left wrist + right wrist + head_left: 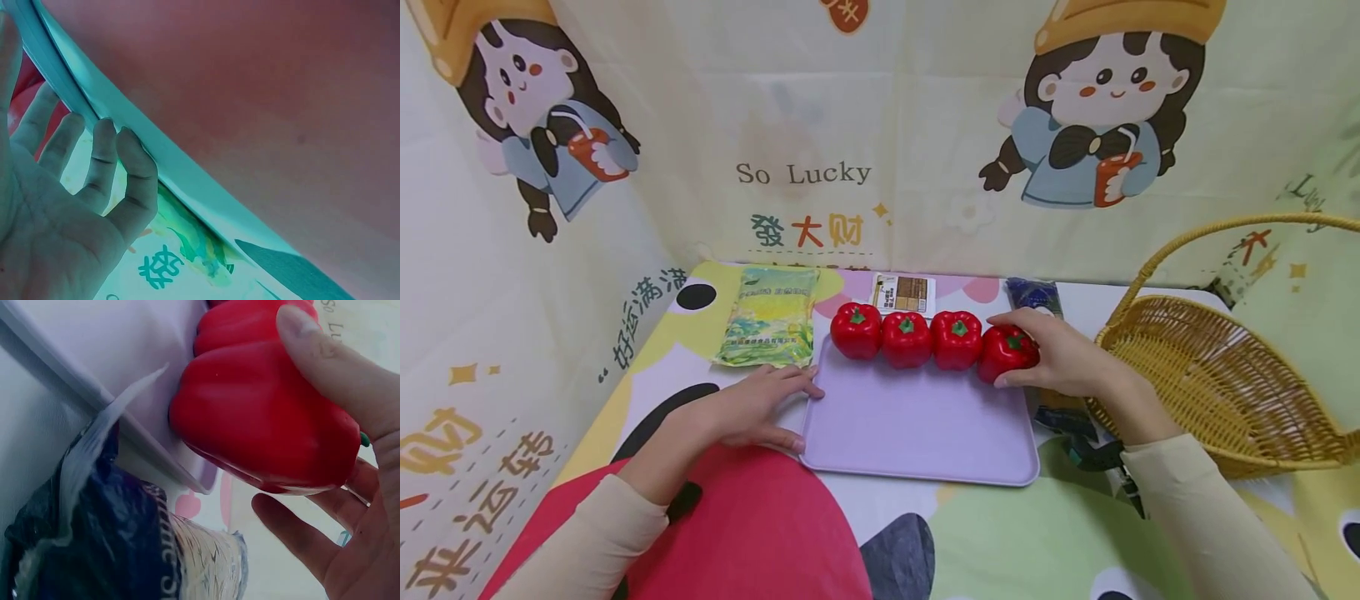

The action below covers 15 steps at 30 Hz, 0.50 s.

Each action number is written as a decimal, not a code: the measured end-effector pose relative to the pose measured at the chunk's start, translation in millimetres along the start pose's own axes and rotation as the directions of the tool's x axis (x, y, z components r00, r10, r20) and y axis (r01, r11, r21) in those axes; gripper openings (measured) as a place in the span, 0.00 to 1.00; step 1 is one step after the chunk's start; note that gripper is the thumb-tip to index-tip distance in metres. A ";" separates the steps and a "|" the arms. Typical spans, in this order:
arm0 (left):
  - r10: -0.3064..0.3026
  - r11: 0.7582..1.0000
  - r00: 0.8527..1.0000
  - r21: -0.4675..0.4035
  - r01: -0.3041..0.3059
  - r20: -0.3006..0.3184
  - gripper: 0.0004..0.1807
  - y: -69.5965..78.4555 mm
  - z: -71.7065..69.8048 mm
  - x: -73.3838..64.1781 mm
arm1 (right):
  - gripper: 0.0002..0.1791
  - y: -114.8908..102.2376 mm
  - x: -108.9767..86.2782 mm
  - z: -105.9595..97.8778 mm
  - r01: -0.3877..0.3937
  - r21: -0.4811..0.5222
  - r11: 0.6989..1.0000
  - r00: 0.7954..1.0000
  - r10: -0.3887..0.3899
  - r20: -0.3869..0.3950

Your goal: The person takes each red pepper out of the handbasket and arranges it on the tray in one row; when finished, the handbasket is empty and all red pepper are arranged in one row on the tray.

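Observation:
Several red bell peppers with green stems stand in a row along the far edge of a lilac tray. My right hand holds the rightmost bell pepper, with the thumb on one side and fingers on the other. In the right wrist view, that same bell pepper sits at the tray's corner, touching or very near its neighbour. At the tray's left edge rests my left hand, its fingers spread and loosely bent, touching the rim. The left wrist view shows its fingertips against the tray's side.
A yellow-green packet lies left of the tray, and a small labelled packet lies behind the peppers. Right of the tray is a dark blue bag, partly under my right arm. A wicker basket with a tall handle stands at the right.

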<state>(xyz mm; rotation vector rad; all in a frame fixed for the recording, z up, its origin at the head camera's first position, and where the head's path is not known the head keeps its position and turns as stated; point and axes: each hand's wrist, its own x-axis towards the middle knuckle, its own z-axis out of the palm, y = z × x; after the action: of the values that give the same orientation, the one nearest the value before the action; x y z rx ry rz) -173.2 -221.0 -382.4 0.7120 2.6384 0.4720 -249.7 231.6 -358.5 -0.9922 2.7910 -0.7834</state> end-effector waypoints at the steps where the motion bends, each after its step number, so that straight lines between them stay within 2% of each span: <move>1: -0.003 1.000 1.000 -0.001 0.003 0.002 0.40 0.1 0.2 -0.2 | 0.47 0.4 -0.6 0.4 0.006 0.003 1.000 1.000 -0.006 0.000; 15: -0.010 1.000 1.000 -0.005 0.010 0.004 0.40 1.6 -0.1 0.8 | 0.48 4.3 1.2 2.4 -0.021 -0.030 0.999 1.000 0.021 0.005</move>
<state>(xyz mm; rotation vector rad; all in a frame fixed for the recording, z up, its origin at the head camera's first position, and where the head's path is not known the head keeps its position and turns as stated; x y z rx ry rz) -173.2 -219.2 -381.8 0.6976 2.6349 0.4743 -252.5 232.7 -362.6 -0.9670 2.8115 -0.7371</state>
